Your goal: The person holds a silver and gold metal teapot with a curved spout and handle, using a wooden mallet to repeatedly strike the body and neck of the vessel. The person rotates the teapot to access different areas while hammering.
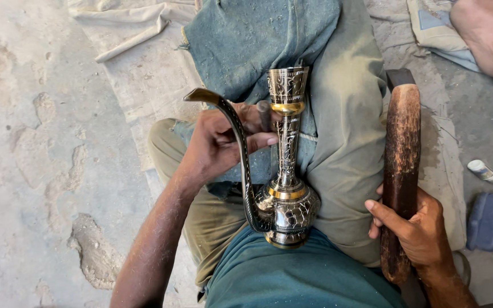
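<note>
Teal shirt [292, 279] foremost; engraved metal ewer [285, 188] rests base-first against it, on the lap. Left hand [218, 142] grasps neck and a small tool. Right hand [417, 228] clenches 1 wooden mallet [400, 171]. Advise steadying the neck firmly.

A single camera, worn on the person's head, looked steeply down over the chest and lap, so the near edge of the frame was filled by the teal shirt [292, 279] and the far edge by the blue cloth [246, 40] spread over the knees. It sat close: the left hand [218, 142] and right hand [420, 228] took up the middle and right near ground, with the engraved metal ewer [285, 188] almost centred. The concrete floor [35, 142] ran off to the left. At the far right corner another person's bare foot [489, 37] showed. No second view overlapped it.
</note>
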